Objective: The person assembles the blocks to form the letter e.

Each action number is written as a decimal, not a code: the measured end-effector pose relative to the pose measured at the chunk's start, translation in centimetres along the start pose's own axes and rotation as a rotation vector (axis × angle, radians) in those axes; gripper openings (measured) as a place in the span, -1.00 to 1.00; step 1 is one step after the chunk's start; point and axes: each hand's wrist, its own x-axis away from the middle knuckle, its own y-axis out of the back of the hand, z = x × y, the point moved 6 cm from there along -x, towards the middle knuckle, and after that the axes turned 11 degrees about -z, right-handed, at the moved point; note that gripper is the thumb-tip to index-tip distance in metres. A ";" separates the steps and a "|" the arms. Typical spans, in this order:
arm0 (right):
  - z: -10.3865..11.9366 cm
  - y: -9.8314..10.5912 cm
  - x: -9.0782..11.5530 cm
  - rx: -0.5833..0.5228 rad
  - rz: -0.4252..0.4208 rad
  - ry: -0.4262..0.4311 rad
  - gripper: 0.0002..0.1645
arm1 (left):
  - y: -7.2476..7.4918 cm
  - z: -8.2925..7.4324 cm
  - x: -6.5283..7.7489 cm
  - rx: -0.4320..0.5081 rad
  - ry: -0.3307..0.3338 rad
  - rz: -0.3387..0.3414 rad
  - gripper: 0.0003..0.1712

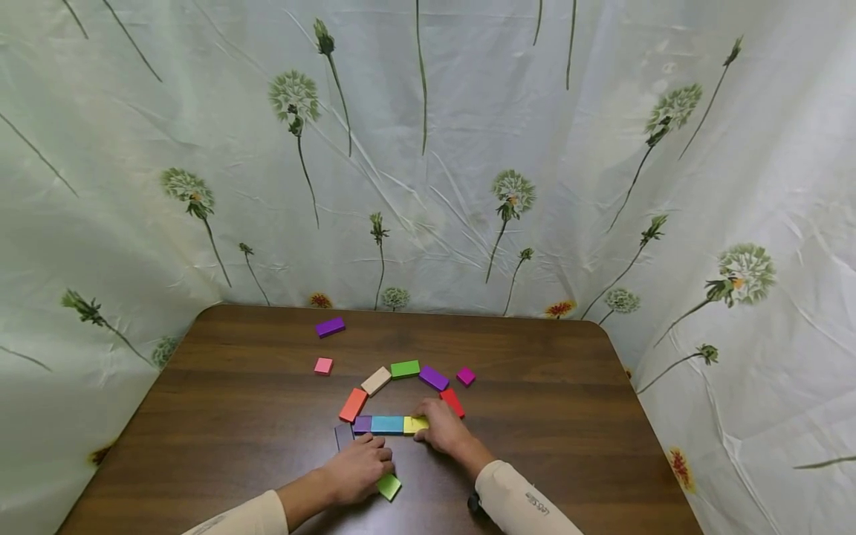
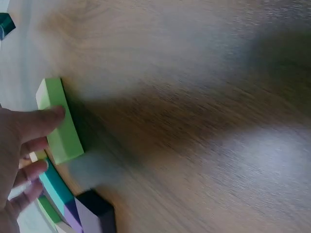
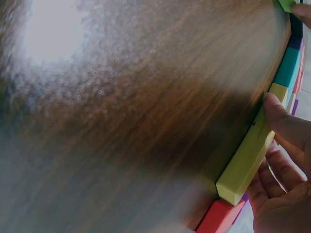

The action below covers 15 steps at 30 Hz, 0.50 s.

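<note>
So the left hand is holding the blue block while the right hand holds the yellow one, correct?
Not quite: the left wrist view shows the left hand holding the light green block. The right hand does hold the yellow block.

A: Head cam?
B: Table & cloth viewed fwd/down from above, farther off.
A: Wrist cams?
B: Mounted v. close; table seen aslant from L & R wrists. Teal block shared by both.
</note>
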 end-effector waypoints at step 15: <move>0.0 -0.1 0.0 0.020 0.011 0.007 -0.66 | -0.1 1.2 2.5 0.115 0.081 0.051 -0.75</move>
